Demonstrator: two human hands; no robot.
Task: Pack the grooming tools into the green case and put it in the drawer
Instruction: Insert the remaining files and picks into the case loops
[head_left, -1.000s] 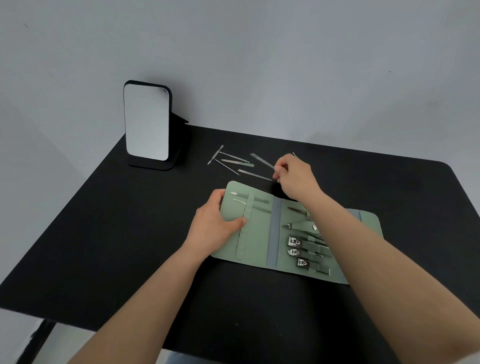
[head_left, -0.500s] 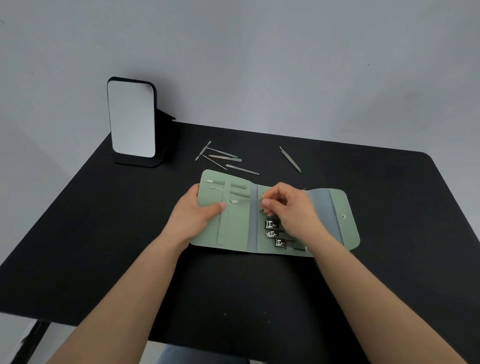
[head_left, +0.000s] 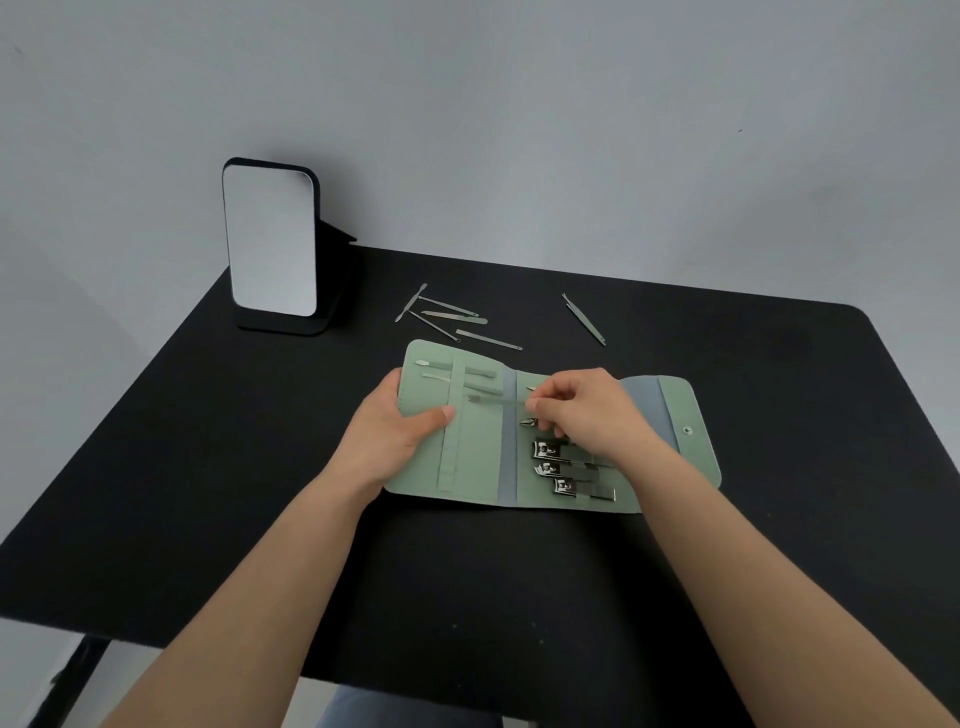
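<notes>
**packrat_99:** So where's this at? Right hand (head_left: 587, 410) has its grip pinched on a thin metal tool (head_left: 496, 401), fingertips closed around the near end, with the far end pointing toward 9 o'clock and sitting right at the elastic strap (head_left: 451, 423) on the left panel. Left hand (head_left: 397, 431) has its thumb pressed on top of the green case (head_left: 478, 467) at its 9 o'clock edge, fingers tucked under where I can't see them, so it's gripping the flap to hold it steady.

**tidy_drawers:** Looks to me like the slotting step, mid-insert. I'd guess the next move is sliding that tool sideways under the strap without dragging the case along, which is why the left hand's pinning it. Fiddly, since the strap looks snug.

**packrat_99:** What's in the case already? It's lying open in the middle of the table (head_left: 208, 467). Two small tools (head_left: 434, 370) are tucked in at the top of the left panel, and three nail clippers (head_left: 558, 467) are stacked on the right panel, plus something pointy half hidden under the right hand.

**tidy_drawers:** Still plenty left outside. A cluster of loose tools (head_left: 452, 319) at 12 o'clock of the case, tweezers (head_left: 584, 318) off toward 1 o'clock. Mirror (head_left: 270, 239) stands at 10 o'clock. No drawer in view, so that part's a long way off, I reckon.
</notes>
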